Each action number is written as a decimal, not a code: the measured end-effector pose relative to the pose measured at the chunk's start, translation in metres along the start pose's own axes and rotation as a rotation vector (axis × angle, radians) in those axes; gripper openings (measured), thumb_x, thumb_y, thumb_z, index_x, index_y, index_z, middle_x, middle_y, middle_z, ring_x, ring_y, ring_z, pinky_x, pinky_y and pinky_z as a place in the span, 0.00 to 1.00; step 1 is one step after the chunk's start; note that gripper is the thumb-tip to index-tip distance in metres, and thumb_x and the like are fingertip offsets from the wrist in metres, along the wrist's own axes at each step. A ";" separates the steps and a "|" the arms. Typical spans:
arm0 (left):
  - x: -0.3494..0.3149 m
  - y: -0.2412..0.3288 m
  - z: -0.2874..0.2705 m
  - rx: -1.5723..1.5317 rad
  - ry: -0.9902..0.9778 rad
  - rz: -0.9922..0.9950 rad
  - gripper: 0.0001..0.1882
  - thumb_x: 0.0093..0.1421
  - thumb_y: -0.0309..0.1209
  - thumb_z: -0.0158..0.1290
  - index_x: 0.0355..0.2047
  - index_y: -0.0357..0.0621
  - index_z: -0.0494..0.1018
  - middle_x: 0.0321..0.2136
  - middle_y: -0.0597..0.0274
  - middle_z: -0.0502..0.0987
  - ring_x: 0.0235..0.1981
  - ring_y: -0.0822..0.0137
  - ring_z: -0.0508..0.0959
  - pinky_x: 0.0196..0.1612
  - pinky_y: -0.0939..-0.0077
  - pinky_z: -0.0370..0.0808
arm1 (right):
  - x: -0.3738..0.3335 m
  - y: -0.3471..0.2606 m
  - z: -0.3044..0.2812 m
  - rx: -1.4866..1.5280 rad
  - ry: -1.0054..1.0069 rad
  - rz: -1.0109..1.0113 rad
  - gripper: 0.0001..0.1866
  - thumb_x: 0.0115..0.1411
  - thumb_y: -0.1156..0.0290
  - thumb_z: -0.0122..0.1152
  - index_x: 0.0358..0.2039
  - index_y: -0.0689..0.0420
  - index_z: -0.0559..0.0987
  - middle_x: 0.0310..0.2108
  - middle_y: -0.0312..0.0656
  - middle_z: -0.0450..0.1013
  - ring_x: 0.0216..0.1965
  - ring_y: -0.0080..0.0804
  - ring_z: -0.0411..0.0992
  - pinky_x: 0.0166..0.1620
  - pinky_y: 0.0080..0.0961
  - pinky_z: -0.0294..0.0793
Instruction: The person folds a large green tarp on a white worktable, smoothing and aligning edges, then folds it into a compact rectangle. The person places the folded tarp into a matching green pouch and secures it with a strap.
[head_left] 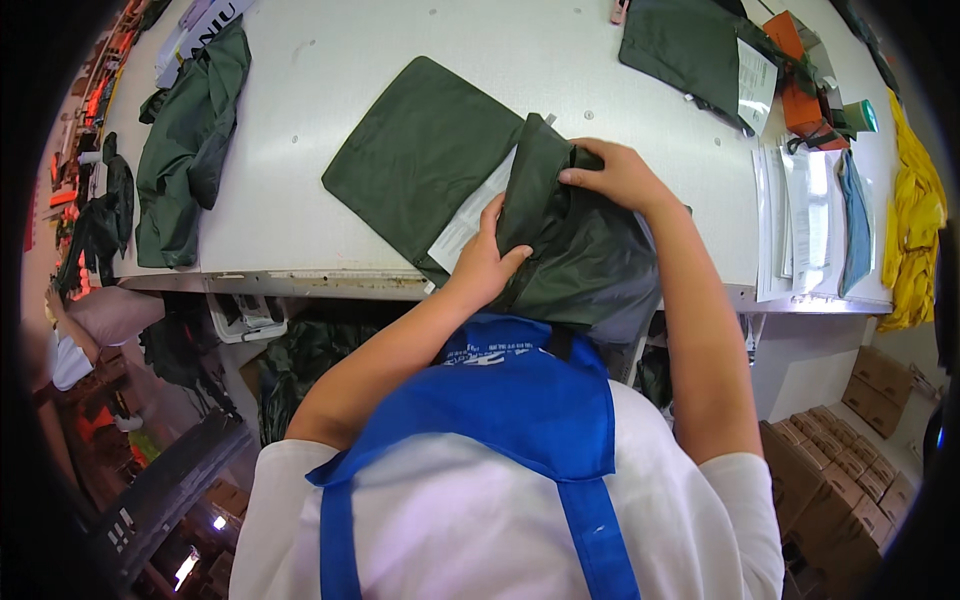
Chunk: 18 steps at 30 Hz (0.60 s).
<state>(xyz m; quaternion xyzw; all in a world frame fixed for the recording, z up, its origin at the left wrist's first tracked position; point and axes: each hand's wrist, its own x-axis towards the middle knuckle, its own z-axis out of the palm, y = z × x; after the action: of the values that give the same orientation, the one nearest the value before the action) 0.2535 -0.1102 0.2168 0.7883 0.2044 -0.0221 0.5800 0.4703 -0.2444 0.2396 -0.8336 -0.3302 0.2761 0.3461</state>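
Both my hands hold a crumpled dark green waterproof fabric piece [585, 260] at the table's near edge. Its lower part hangs toward my apron. My left hand [488, 258] grips its left side, thumb on top and fingers partly hidden under the fabric. On the upper right, my right hand [618, 180] pinches a folded edge between thumb and fingers. Partly beneath this piece, a flat dark green pouch [420, 150] lies at a slant. A white printed sheet [468, 225] sticks out between the two.
On the white table [300, 200], another green fabric piece [195, 150] lies at left. A dark green pouch with paper [690, 55] lies at far right, near an orange box [800, 100], a tape roll [860, 116] and papers [805, 215]. Yellow fabric [912, 210] hangs at the right edge.
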 end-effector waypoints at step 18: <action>0.005 0.020 0.000 0.024 -0.011 -0.206 0.34 0.53 0.33 0.60 0.59 0.41 0.60 0.47 0.45 0.74 0.49 0.53 0.75 0.51 0.67 0.69 | -0.084 -0.024 0.036 -0.353 0.375 -0.191 0.42 0.46 0.51 0.68 0.59 0.56 0.65 0.60 0.49 0.59 0.64 0.52 0.52 0.63 0.49 0.49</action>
<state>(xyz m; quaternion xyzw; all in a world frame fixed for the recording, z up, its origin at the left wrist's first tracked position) 0.2650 -0.1135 0.2336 0.7698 0.2810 -0.0885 0.5663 0.3841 -0.2801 0.2554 -0.8828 -0.3804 0.0213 0.2748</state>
